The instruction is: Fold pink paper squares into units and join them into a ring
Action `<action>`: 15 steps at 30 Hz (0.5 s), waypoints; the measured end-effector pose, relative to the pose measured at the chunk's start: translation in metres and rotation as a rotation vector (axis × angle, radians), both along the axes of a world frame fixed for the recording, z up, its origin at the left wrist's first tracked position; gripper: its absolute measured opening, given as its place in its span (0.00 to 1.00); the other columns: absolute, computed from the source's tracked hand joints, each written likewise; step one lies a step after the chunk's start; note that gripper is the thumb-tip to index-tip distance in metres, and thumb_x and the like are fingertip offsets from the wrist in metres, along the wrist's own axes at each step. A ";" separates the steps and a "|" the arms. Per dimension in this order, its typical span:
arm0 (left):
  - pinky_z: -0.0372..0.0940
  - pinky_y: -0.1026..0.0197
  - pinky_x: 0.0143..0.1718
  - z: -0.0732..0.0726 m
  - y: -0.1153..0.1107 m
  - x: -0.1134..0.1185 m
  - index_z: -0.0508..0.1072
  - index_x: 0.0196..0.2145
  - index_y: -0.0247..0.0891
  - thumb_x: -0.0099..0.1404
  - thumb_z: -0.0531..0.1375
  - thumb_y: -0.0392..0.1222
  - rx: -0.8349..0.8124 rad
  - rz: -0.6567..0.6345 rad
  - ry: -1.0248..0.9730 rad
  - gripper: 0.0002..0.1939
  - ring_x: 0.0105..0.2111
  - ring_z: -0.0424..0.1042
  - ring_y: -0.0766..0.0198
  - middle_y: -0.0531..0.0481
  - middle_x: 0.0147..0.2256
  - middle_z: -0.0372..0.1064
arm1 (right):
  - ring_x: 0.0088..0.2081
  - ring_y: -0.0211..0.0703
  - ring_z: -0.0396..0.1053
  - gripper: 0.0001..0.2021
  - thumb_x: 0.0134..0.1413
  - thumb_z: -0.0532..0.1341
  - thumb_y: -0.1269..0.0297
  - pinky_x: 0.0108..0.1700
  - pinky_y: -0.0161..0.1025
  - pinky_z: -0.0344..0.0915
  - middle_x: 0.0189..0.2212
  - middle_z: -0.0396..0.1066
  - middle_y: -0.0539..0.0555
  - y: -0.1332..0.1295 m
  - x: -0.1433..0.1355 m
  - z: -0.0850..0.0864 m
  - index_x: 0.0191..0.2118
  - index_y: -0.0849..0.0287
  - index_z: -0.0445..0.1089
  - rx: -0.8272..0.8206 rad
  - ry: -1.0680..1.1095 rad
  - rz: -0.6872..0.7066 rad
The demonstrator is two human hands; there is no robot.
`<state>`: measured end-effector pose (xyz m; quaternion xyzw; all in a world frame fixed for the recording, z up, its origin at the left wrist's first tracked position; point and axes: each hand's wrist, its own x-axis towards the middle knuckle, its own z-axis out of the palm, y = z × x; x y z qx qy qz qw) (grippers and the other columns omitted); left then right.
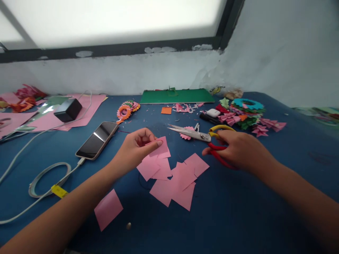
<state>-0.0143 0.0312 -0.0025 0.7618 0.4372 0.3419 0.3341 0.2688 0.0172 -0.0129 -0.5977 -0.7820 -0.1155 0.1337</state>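
Observation:
My left hand [140, 144] pinches a small pink paper piece [164, 146] between thumb and fingers. My right hand [238, 150] grips a pair of scissors [193, 134] with one yellow and one red handle. Its blades point left toward the held paper, slightly apart and not touching it. Under and beside my left hand lie several overlapping pink paper squares [182, 176] on the blue table. One more pink square [108, 210] lies by itself near my left forearm. Behind the blades sits a pink paper piece with a zigzag edge [187, 133].
A phone [97, 140] on a white cable [50, 167] lies at left, near a black box [68, 110] on pink sheets [90, 113]. A green board [177, 96] rests by the wall. Folded paper shapes, including a blue ring [248, 103], are heaped at back right. An orange square [166, 110] lies mid-table.

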 end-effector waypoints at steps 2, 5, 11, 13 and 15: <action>0.65 0.62 0.34 0.000 -0.001 -0.001 0.56 0.26 0.39 0.64 0.53 0.40 0.060 0.003 0.036 0.10 0.39 0.70 0.63 0.46 0.39 0.70 | 0.22 0.43 0.62 0.25 0.50 0.46 0.36 0.23 0.37 0.49 0.19 0.62 0.52 0.000 -0.001 0.001 0.21 0.54 0.52 -0.002 0.002 -0.001; 0.59 0.51 0.48 -0.002 -0.001 -0.002 0.57 0.25 0.39 0.60 0.54 0.33 0.150 -0.067 0.182 0.09 0.48 0.66 0.58 0.45 0.45 0.68 | 0.22 0.43 0.62 0.25 0.51 0.45 0.37 0.23 0.37 0.48 0.19 0.61 0.51 0.000 -0.001 0.001 0.21 0.54 0.50 -0.002 0.010 -0.004; 0.45 0.43 0.58 -0.013 -0.011 0.012 0.67 0.46 0.39 0.59 0.61 0.52 0.176 -0.305 0.482 0.21 0.54 0.61 0.51 0.42 0.52 0.65 | 0.22 0.44 0.62 0.25 0.49 0.48 0.36 0.23 0.37 0.48 0.19 0.63 0.51 -0.001 -0.002 0.000 0.21 0.54 0.50 0.007 0.034 0.003; 0.50 0.46 0.56 -0.017 -0.018 0.024 0.67 0.47 0.38 0.58 0.59 0.57 0.171 -0.326 0.524 0.25 0.53 0.61 0.51 0.43 0.50 0.66 | 0.22 0.44 0.63 0.25 0.49 0.48 0.36 0.23 0.37 0.48 0.20 0.64 0.52 -0.001 -0.002 0.000 0.21 0.55 0.51 0.015 0.041 0.008; 0.54 0.46 0.53 -0.019 -0.022 0.036 0.68 0.47 0.36 0.55 0.62 0.59 0.155 -0.326 0.563 0.29 0.50 0.63 0.49 0.42 0.49 0.66 | 0.23 0.44 0.64 0.25 0.50 0.48 0.36 0.23 0.37 0.49 0.20 0.65 0.53 -0.002 -0.002 0.000 0.21 0.55 0.52 0.029 0.048 0.012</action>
